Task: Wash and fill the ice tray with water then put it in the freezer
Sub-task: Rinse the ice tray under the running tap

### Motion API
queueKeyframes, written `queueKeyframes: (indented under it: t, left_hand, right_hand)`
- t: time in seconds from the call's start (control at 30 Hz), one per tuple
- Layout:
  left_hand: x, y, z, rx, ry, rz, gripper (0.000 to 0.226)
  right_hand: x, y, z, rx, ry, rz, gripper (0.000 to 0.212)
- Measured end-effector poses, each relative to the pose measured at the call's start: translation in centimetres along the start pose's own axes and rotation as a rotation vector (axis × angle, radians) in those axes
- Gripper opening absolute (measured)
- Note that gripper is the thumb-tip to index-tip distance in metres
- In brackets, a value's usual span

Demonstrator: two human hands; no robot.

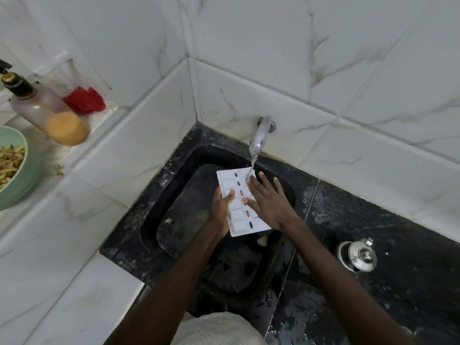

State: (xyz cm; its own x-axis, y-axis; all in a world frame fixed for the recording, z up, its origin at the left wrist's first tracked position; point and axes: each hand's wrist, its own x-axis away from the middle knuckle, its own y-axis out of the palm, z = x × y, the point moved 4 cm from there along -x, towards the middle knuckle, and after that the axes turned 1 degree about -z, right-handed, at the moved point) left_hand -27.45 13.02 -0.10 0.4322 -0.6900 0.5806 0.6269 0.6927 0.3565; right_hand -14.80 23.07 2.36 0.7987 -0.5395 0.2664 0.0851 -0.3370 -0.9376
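A white ice tray (237,215) with a row of oval holes down its middle is held over the black sink (174,195). My left hand (221,210) grips its left long edge, thumb on top. My right hand (267,201) lies flat on the tray's right half with fingers spread. Water runs from the metal tap (261,135) on the back wall and lands on the tray's far right corner, by my right fingertips.
The black wet counter (398,282) to the right carries a steel lidded pot (358,255). On the white ledge at left stand a pump bottle (49,113), a red scrubber (84,99) and a green bowl of food (15,168). Tiled walls close the corner.
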Motion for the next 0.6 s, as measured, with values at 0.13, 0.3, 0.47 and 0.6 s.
queueKeyframes:
  t: [0.13,0.3,0.47,0.6]
  left_hand:
    - [0.5,0.7,0.5,-0.028,-0.027,-0.041,0.037]
    - [0.2,0.5,-0.3,-0.067,-0.042,-0.089,0.036]
    - [0.4,1.6,-1.0,-0.095,-0.080,-0.096,0.028]
    - [0.2,0.5,-1.0,-0.062,-0.054,0.023,0.028]
  right_hand:
    - [-0.9,-0.4,0.7,-0.025,0.076,0.012,0.075]
    - [-0.9,-0.1,0.4,-0.009,0.017,-0.032,0.076]
    - [-1.1,0.2,1.2,-0.117,0.152,-0.011,0.076]
    - [-0.2,1.2,-0.8,-0.131,0.057,-0.064,0.071]
